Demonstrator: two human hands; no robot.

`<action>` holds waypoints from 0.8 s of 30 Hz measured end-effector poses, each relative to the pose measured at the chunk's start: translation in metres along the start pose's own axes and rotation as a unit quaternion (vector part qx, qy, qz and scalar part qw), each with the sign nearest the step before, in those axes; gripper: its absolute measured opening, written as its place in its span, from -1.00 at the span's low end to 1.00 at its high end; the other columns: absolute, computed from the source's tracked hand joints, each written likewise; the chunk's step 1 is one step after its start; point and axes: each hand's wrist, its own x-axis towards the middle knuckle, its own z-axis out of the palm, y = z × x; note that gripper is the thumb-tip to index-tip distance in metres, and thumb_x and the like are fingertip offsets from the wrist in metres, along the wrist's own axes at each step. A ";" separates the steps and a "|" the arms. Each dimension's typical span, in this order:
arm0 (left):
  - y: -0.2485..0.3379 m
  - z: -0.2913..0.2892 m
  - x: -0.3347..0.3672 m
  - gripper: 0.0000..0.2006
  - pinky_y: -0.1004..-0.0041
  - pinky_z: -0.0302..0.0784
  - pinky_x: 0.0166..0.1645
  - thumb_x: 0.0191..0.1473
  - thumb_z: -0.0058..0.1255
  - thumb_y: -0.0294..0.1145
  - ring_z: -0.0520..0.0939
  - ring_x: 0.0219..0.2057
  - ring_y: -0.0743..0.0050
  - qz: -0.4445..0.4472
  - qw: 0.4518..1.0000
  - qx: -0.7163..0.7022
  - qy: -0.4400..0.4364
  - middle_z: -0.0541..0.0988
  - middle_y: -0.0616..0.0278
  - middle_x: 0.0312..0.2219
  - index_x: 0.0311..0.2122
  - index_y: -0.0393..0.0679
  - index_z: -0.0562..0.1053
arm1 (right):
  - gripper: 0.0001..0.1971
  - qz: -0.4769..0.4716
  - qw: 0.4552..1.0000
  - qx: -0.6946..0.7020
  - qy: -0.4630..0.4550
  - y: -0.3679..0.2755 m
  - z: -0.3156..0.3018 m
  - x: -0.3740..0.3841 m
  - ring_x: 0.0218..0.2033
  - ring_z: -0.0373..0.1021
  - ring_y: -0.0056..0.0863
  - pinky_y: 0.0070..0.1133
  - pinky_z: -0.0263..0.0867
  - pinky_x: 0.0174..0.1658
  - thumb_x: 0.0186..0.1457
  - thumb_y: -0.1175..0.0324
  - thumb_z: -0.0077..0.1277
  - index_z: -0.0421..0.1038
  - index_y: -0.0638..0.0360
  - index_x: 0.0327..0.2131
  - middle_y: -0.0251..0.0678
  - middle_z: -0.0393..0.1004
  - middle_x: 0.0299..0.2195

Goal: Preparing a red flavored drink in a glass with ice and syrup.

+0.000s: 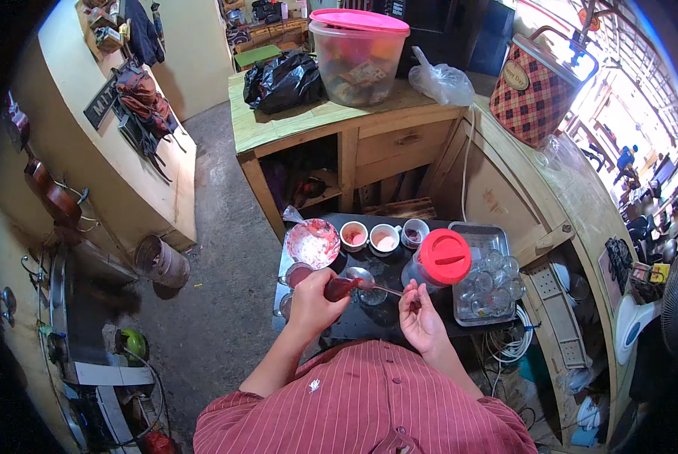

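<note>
My left hand (312,301) is wrapped round a small bottle of dark red liquid (340,287), tilted with its neck toward the right. The mouth meets the bowl of a metal spoon (359,275), whose handle my right hand (423,321) pinches between thumb and fingers. Beneath the spoon stands a clear glass (374,295). Beside my left hand is a glass with reddish contents (299,273). Farther back sit a white bowl smeared with pink and red (313,244) and three cups, a left cup (353,237), a middle cup (385,239) and a right cup (414,233).
A clear pitcher with a red lid (445,257) stands just beyond my right hand. Right of it, a tray (469,318) holds several upturned glasses (486,284). Behind is a wooden counter (278,136) with a pink-lidded tub (358,64). Coiled white cable (514,344) hangs at the right.
</note>
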 end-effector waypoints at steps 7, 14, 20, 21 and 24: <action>-0.003 -0.002 0.003 -0.74 0.27 0.47 -0.35 -0.29 0.22 -0.40 0.59 -0.44 0.04 -0.006 1.000 0.011 0.009 0.53 0.02 -0.50 -0.44 -0.25 0.44 | -0.76 0.001 1.000 0.005 0.000 -0.001 -0.002 0.000 -0.36 0.44 -0.51 -0.65 0.49 -0.21 0.13 0.31 0.04 0.41 0.28 -0.21 -0.24 0.45 -0.31; -0.009 -0.004 0.003 -0.76 0.24 0.46 -0.35 -0.28 0.20 -0.41 0.58 -0.43 0.00 -0.008 0.998 0.051 0.029 0.53 0.00 -0.49 -0.44 -0.24 0.44 | -0.77 0.000 1.000 -0.001 -0.003 -0.001 -0.001 -0.002 -0.36 0.43 -0.52 -0.65 0.49 -0.22 0.14 0.31 0.03 0.43 0.27 -0.21 -0.25 0.45 -0.31; -0.003 -0.008 0.001 -0.75 0.24 0.47 -0.35 -0.28 0.20 -0.40 0.58 -0.43 0.00 -0.017 0.999 0.045 0.025 0.53 0.00 -0.50 -0.43 -0.24 0.44 | -0.77 -0.013 1.000 -0.002 -0.007 -0.005 -0.002 -0.001 -0.37 0.42 -0.54 -0.66 0.48 -0.22 0.14 0.30 0.02 0.43 0.27 -0.23 -0.25 0.45 -0.31; -0.001 -0.008 0.000 -0.75 0.25 0.47 -0.34 -0.29 0.20 -0.40 0.58 -0.43 0.00 -0.016 0.999 0.031 0.014 0.54 -0.01 -0.49 -0.42 -0.24 0.45 | -0.78 -0.013 1.000 0.002 -0.004 -0.005 -0.001 -0.001 -0.37 0.42 -0.54 -0.66 0.47 -0.23 0.14 0.30 0.02 0.43 0.27 -0.23 -0.25 0.44 -0.31; 0.002 -0.005 -0.001 -0.73 0.25 0.48 -0.33 -0.29 0.21 -0.39 0.59 -0.41 0.00 -0.014 1.000 0.023 -0.001 0.55 -0.01 -0.48 -0.41 -0.24 0.46 | -0.78 -0.004 1.000 0.014 -0.001 -0.004 0.000 -0.002 -0.38 0.41 -0.56 -0.66 0.47 -0.23 0.14 0.30 0.02 0.43 0.27 -0.23 -0.26 0.44 -0.33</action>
